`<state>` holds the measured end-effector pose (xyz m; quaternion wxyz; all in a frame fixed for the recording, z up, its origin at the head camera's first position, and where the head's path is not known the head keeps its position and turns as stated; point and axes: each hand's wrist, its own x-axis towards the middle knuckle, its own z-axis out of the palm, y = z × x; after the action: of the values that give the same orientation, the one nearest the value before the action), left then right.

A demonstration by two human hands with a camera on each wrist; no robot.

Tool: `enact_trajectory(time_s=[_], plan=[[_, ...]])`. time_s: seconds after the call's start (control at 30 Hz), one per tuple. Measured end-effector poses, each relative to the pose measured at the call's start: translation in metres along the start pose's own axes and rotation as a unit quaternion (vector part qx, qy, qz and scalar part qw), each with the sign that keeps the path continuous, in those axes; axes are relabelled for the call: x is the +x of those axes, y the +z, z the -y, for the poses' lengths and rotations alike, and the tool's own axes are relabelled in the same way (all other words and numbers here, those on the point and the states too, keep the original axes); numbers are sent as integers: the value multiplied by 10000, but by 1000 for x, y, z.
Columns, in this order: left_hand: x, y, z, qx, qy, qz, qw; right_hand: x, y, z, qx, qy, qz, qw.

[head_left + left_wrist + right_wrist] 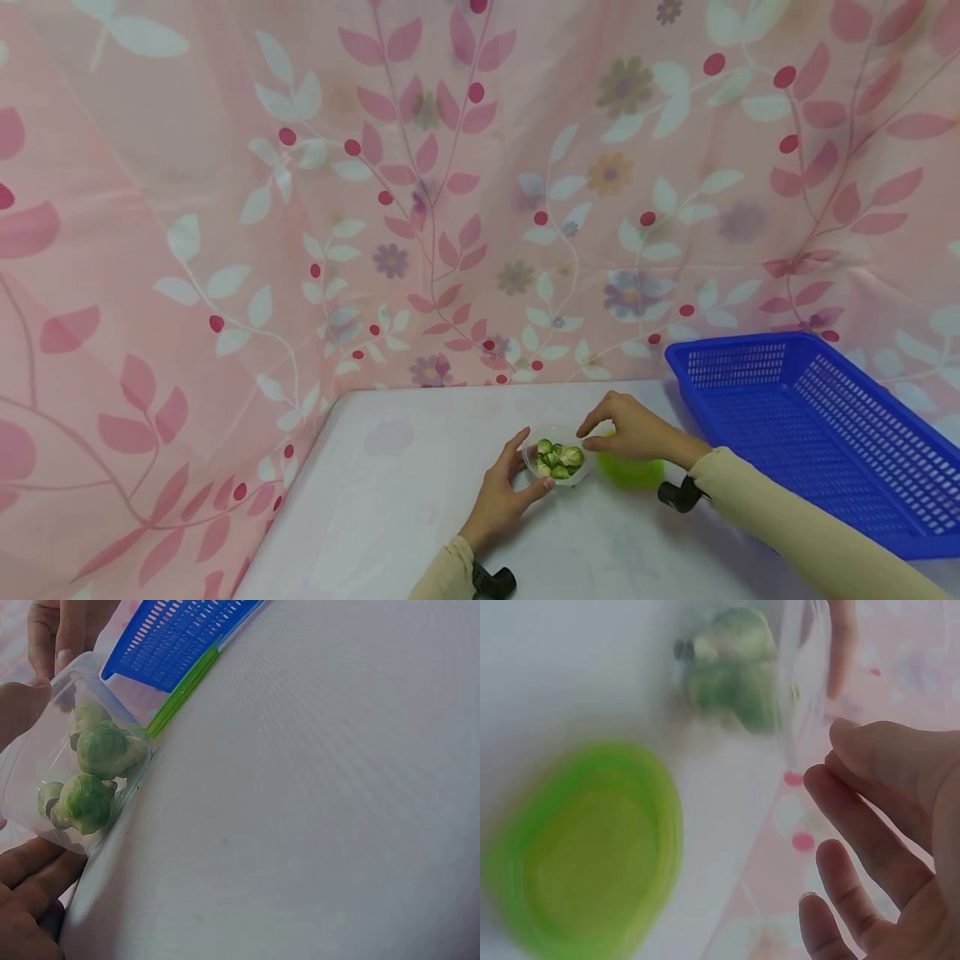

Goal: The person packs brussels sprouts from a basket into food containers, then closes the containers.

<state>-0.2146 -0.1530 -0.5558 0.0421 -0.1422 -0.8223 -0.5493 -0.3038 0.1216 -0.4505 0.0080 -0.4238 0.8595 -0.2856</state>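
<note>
A small clear plastic container (553, 478) on the white table holds several Brussels sprouts (572, 457). My left hand (504, 497) grips it from the left, thumb on the near side and fingers round the far side. Close to the rim on the right, my right hand (628, 427) hovers with bent, spread fingers. In the right wrist view, nothing shows between the fingers (862, 825) of that hand. Beneath it a lime-green lid (633, 473) lies on the table, partly hidden in the head view. The left wrist view shows the sprouts (86, 802) through the container wall.
A large blue plastic basket (806, 408) with slotted sides stands at the right of the table, beyond my right forearm. The white tabletop (360, 492) extends to the left of the container. A pink floral cloth (450, 208) hangs behind the table.
</note>
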Motion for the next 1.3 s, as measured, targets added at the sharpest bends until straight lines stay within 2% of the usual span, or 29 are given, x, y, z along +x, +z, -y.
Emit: enact_trajectory(time_s=[0.23, 0.47, 0.67, 1.07, 1.17, 1.3], plan=[[-1, -1, 1, 27, -9, 43, 10000, -24, -41, -12, 62, 143, -294, 9994], [1, -3, 1, -59, 82, -2, 9999, -50, -87, -16, 181, 750, -508, 9957], [1, -3, 1, -15, -5, 5, 10000, -74, -113, -22, 223, 1191, -565, 9910], [-2, -1, 0, -9, -53, 2, 10000, -125, -135, -59, 33, 1613, -711, 9843], [-2, 0, 0, -5, -58, -3, 10000, -136, -137, -69, 42, 1747, -601, 9828], [-1, 0, 0, 19, -52, 3, 10000, -150, -138, -83, 157, 1916, -190, 9812]])
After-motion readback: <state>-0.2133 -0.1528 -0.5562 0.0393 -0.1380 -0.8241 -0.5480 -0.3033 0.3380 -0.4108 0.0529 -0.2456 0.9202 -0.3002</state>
